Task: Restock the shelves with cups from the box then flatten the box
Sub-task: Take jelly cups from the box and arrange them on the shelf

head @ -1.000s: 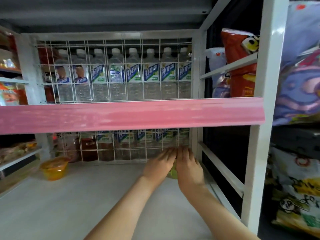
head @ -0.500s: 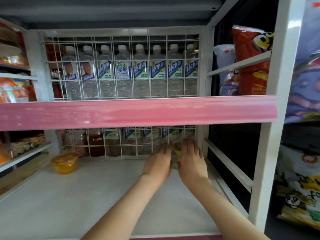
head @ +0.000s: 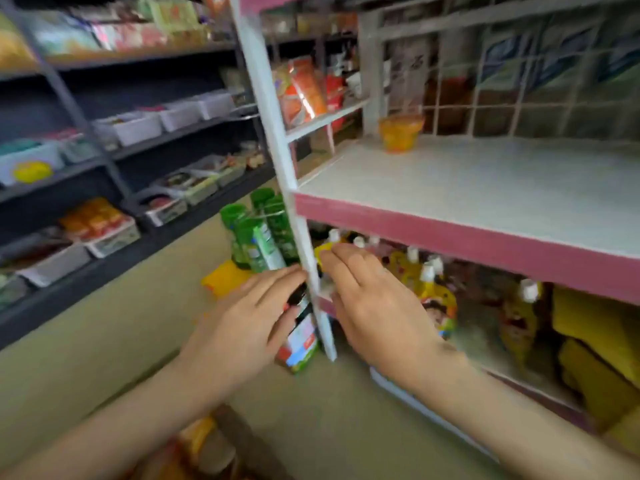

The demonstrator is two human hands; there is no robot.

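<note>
Down at centre, either side of the white post (head: 282, 150), my left hand (head: 249, 317) and right hand (head: 375, 306) hang empty, fingers straight and spread. One orange cup (head: 401, 131) stands at 1 o'clock, far back on the shelf (head: 485, 188), so restocking looks barely begun. Next I should reach towards 6 o'clock, where a blurred brown shape may be the box (head: 239, 441), for more cups.

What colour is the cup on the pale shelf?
The cup is orange-yellow; the head view shows it.
</note>
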